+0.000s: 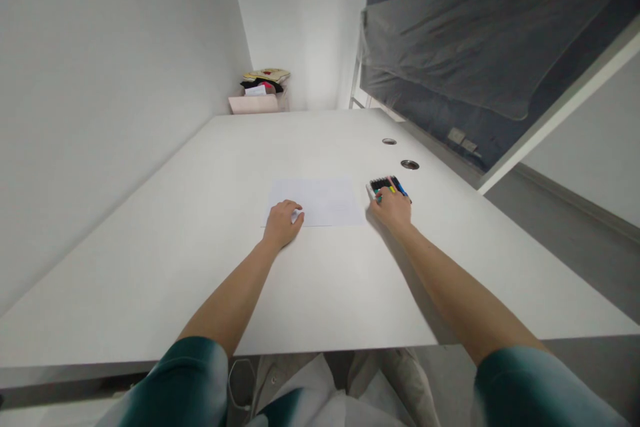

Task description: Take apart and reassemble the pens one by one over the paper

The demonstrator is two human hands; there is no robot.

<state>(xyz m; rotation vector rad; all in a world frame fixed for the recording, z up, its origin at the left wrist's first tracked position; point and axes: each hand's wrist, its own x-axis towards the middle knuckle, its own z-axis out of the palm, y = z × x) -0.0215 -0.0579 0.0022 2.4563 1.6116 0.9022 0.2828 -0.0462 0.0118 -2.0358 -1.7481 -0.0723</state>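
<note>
A sheet of white paper (325, 202) lies flat on the white table. My left hand (283, 223) rests on its near left corner, fingers loosely curved and the thumb apart from them, holding nothing. To the right of the sheet, a row of marker pens (381, 183) lies side by side, mostly with black ends, plus pink, blue, white and yellow-green ones. My right hand (393, 209) is over the near part of this row, its fingers bent down and closed among the pens. The fingertips are partly hidden, so which marker they grip is unclear.
The white table (175, 267) runs forward, with a wall on its left side. Two round metal-rimmed holes (409, 165) sit near its right edge. A pale pink box (254, 104) with folded cloths stands at the far end. A dark covered panel (450, 47) rises to the right.
</note>
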